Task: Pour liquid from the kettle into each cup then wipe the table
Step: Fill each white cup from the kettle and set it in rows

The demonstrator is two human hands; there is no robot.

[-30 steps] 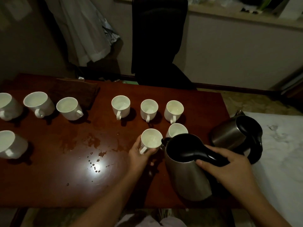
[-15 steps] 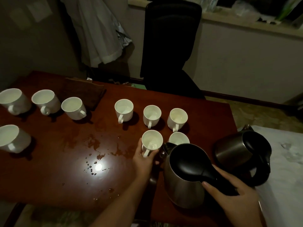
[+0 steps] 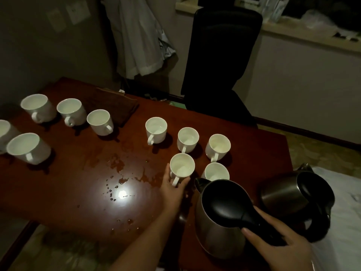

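- Left hand (image 3: 172, 189) fingers curl round a white cup (image 3: 182, 167) on the table (image 3: 78, 192).
- Right hand (image 3: 281, 243) grips the kettle (image 3: 220, 222) handle (image 3: 254, 222).

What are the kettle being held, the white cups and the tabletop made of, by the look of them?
Kettle: probably brushed stainless steel, dull grey sheen; black lid and handle look plastic. Cups: likely glazed ceramic, smooth, glossy white. Table: reddish-brown lacquered wood or veneer, mirroring a lamp.

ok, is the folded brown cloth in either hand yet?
No. The cloth lies at the table's far edge; the left hand holds a cup and the right hand grips the kettle handle.
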